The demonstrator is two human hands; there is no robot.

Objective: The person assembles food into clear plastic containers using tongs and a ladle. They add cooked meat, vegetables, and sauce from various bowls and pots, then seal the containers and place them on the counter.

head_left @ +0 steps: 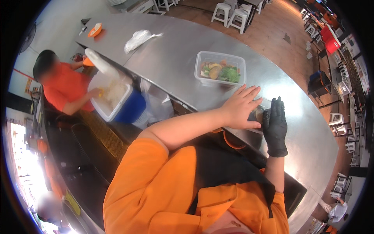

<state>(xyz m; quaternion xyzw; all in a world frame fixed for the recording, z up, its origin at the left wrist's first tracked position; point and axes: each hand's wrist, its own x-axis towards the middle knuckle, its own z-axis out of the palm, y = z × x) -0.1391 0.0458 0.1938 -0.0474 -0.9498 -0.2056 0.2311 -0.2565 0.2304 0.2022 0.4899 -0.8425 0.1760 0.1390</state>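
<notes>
The bare left hand (243, 108) spreads flat, forearm slanting in from the left, fingertips just below the clear rectangular plastic tub of cut vegetables (210, 56) on the brushed-steel surface (175, 50). The black-gloved right hand (275, 126) points upward, fingers together. Each grip is open, unloaded. Between them, a small, dark-patterned item (256, 114) is partly hidden and unclear.

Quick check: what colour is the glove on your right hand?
Black; the glove shows best in the head view.

The clear tub (218, 81) stands upright, holding vegetables (229, 74).
</notes>
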